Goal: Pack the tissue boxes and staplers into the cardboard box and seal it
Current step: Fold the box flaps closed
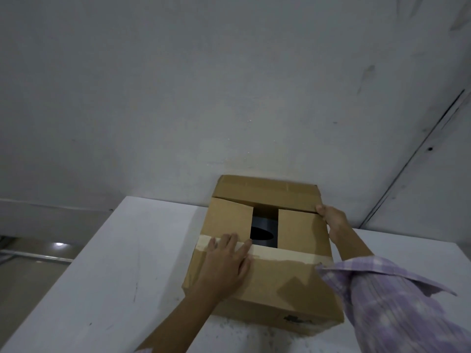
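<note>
Lilac sleeve (392, 301) covering cardboard box (270, 284) corner, left hand (226, 261) flat on flap, right hand (331, 220) gripping far edge, label (297, 319) unreadable, dark contents (263, 231) indistinct.

Cardboard box (267, 284): plain tan-brown; small black printed mark low on near side wall.
Tape strip (285, 256) along near flap edge: pale beige, lighter than cardboard.
Item in gap between flaps (263, 231): dark grey, with black oval patch.
Surface (122, 263): white, few faint dark scuffs.
Wall (204, 85): pale grey-white, scattered grey smudges; thin dark line running diagonally at right.
Sleeve (397, 309): lilac and white check pattern.
</note>
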